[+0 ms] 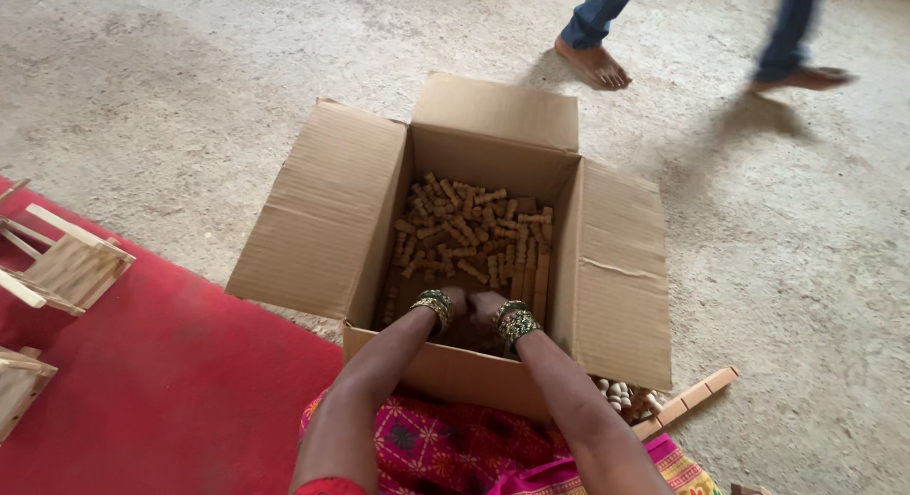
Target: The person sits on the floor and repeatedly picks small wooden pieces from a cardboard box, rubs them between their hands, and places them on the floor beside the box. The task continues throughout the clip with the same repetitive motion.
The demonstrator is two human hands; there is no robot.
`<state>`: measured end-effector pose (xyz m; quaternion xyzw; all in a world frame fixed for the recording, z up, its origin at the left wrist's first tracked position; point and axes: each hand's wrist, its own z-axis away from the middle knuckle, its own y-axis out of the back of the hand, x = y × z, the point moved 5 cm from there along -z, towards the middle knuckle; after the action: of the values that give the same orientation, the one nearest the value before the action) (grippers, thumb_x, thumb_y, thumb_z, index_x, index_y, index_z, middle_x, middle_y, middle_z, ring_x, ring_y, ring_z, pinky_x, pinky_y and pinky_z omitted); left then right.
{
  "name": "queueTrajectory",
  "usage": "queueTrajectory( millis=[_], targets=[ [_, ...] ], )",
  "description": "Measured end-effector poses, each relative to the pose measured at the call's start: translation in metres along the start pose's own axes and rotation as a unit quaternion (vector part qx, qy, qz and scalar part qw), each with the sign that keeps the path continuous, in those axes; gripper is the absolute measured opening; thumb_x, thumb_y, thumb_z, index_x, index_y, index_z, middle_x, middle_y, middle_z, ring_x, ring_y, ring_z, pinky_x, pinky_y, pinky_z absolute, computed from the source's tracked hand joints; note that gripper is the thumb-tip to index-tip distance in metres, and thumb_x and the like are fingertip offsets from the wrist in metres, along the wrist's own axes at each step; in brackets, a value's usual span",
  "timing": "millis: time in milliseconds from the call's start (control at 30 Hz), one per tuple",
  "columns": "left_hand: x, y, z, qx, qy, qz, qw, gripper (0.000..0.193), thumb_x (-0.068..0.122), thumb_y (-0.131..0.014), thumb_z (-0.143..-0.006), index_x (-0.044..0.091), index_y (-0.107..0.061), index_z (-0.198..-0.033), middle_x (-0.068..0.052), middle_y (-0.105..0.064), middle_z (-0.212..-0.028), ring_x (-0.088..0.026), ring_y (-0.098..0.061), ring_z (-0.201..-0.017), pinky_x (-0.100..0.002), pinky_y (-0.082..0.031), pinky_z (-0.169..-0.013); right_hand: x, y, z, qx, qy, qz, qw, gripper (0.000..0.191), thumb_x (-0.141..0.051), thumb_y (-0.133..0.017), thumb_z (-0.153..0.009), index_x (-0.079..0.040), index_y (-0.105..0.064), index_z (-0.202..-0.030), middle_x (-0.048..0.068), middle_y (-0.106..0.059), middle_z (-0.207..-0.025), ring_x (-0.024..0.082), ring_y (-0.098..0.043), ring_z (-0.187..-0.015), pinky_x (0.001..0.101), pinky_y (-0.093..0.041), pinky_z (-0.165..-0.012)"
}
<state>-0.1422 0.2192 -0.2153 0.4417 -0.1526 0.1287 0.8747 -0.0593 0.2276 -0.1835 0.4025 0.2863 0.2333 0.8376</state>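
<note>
Inside brown cardboard box (327, 215), both hands (472, 305), wooden pegs (469, 231)

Both hands — left hand (457, 302), right hand (486, 307) — deep inside cardboard box (327, 215), among small wooden pegs (469, 229).

There is one cardboard box (332, 210) with four open flaps. Inside lie too many small wooden pegs (469, 231) to count. Two hands (453, 301) reach in, with one bangle (433, 306) on each wrist. One red mat (161, 381) lies nearby.
</note>
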Motion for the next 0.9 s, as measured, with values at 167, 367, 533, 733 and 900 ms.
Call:
queueTrajectory(
  millis=[167, 367, 533, 733, 900],
  targets=[
    [0.001, 0.043, 0.021, 0.16, 0.091, 0.303, 0.935, 0.039, 0.027, -0.044, -0.104, 0.008, -0.06, -0.134, -0.021, -0.076, -0.11, -0.034, -0.077, -0.093, -0.046, -0.063, -0.081, 0.01, 0.039, 0.021, 0.167, -0.073, -0.302, 0.936, 0.056, -0.015, -0.056, -0.097, -0.016, -0.045, -0.152, 0.013, -0.065, -0.134, 0.023, -0.069, -0.108, 0.0378, -0.059, -0.09],
    [0.092, 0.059, 0.089, 0.308, -0.024, 0.552, 0.775, 0.054, 0.032, -0.045, -0.105, 0.009, -0.041, -0.154, -0.017, -0.06, -0.137, -0.027, -0.067, -0.117, -0.04, -0.062, -0.092, 0.023, 0.047, 0.077, 0.344, 0.142, -0.619, 0.691, 0.047, -0.018, -0.047, -0.108, -0.011, -0.043, -0.154, 0.017, -0.056, -0.147, 0.016, -0.064, -0.12, 0.0266, -0.059, -0.093],
    [0.215, 0.032, 0.134, 0.298, -0.11, 0.52, 0.793, 0.044, 0.025, -0.048, -0.101, 0.008, -0.047, -0.142, -0.015, -0.065, -0.119, -0.022, -0.064, -0.078, -0.032, -0.058, -0.06, 0.083, -0.033, 0.135, 0.577, -0.026, -0.573, 0.581, 0.047, -0.028, -0.048, -0.11, -0.009, -0.051, -0.152, 0.017, -0.063, -0.132, 0.017, -0.064, -0.105, 0.0248, -0.057, -0.083],
    [0.296, -0.044, 0.176, 0.269, -0.354, 0.384, 0.809, 0.044, 0.018, -0.067, -0.094, 0.002, -0.051, -0.132, -0.018, -0.058, -0.122, -0.026, -0.062, -0.111, -0.037, -0.062, -0.088, 0.139, -0.146, 0.219, 0.64, -0.077, -0.669, 0.368, 0.053, -0.04, -0.049, -0.109, -0.009, -0.051, -0.153, 0.016, -0.065, -0.127, 0.019, -0.062, -0.101, 0.027, -0.054, -0.082],
    [0.309, -0.115, 0.162, 0.194, -0.351, 0.268, 0.876, 0.09, 0.032, -0.077, -0.085, 0.002, -0.032, -0.157, -0.021, -0.055, -0.133, -0.033, -0.06, -0.117, -0.047, -0.056, -0.094, 0.139, -0.183, 0.257, 0.556, 0.125, -0.791, 0.223, 0.062, -0.049, -0.05, -0.108, -0.012, -0.043, -0.157, 0.016, -0.06, -0.133, 0.022, -0.058, -0.108, 0.0325, -0.052, -0.089]
  ],
)
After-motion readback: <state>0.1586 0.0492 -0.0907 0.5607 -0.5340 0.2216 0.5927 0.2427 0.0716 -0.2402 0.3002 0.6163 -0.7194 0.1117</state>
